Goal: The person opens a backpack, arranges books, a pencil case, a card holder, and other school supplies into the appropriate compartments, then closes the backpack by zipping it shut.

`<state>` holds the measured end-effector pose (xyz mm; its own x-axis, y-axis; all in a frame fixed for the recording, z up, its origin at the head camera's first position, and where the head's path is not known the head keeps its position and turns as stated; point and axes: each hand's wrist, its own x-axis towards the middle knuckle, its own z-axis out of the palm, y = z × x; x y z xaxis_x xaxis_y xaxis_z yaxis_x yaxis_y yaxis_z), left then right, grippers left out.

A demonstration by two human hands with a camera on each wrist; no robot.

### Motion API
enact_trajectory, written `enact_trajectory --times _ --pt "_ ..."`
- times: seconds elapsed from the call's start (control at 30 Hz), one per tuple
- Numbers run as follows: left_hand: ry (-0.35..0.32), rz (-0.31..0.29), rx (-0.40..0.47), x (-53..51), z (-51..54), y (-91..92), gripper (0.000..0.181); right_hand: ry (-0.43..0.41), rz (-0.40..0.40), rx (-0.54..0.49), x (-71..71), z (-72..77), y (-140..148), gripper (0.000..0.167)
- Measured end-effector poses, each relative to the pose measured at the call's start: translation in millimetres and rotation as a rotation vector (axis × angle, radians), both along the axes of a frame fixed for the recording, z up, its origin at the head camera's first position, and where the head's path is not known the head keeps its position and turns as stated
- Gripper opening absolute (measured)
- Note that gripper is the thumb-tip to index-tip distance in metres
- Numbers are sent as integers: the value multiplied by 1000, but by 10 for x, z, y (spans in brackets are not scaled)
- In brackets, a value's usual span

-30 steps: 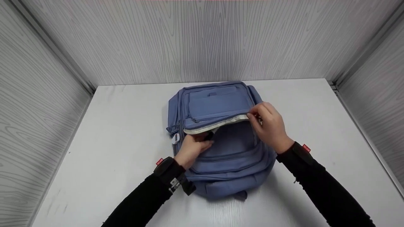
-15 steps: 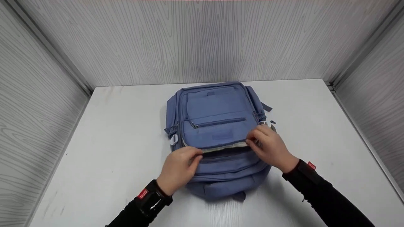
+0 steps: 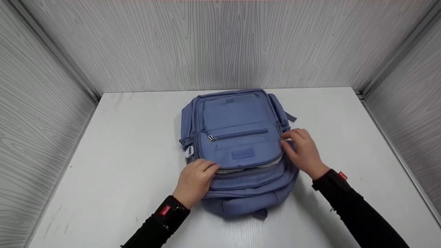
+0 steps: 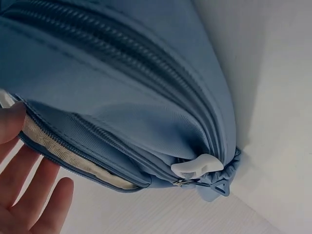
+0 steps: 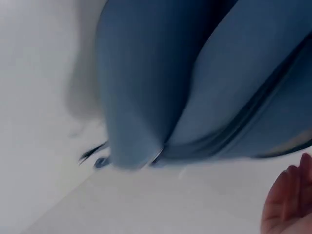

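Observation:
A blue backpack (image 3: 239,120) lies front up on the white table. Its front pocket flap (image 3: 243,153) is folded down, and the unzipped edge shows a pale lining (image 4: 73,158). My left hand (image 3: 194,181) is at the lower left of this edge; in the left wrist view its thumb and fingers (image 4: 41,180) pinch the flap's rim. My right hand (image 3: 303,153) is at the bag's right side, by the flap's right end. Its fingers (image 5: 287,190) look loosely bent, with nothing visible between them. The inside of the pocket is mostly hidden.
A white tag (image 3: 189,151) hangs at the bag's left side. A short zip (image 3: 239,134) crosses the front panel. One strap end (image 3: 291,117) sticks out on the right. Grey wood-grain panels (image 3: 220,44) enclose the table (image 3: 137,137) at the back and sides.
The lifted flap has come down over the pocket opening. My left hand has come out of the pocket to the flap's edge. My right hand has let go of the edge and moved right.

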<state>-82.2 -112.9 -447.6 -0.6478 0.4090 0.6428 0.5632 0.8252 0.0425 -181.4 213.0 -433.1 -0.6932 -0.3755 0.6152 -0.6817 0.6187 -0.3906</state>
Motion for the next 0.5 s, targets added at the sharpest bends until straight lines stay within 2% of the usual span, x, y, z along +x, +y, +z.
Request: enact_trajectory --times 0.1,0.23,0.37,0.5 --pt "30 31 -14 -22 -22 29 17 -138 -133 118 -263 32 38 23" --pt "51 58 -29 -26 -45 59 13 -285 -176 292 -518 18 71 31" --pt "62 65 -35 -15 -50 64 10 -275 -176 288 -627 -62 80 20" --pt "70 66 -33 -17 -53 42 7 -237 -196 237 -630 -105 93 9"
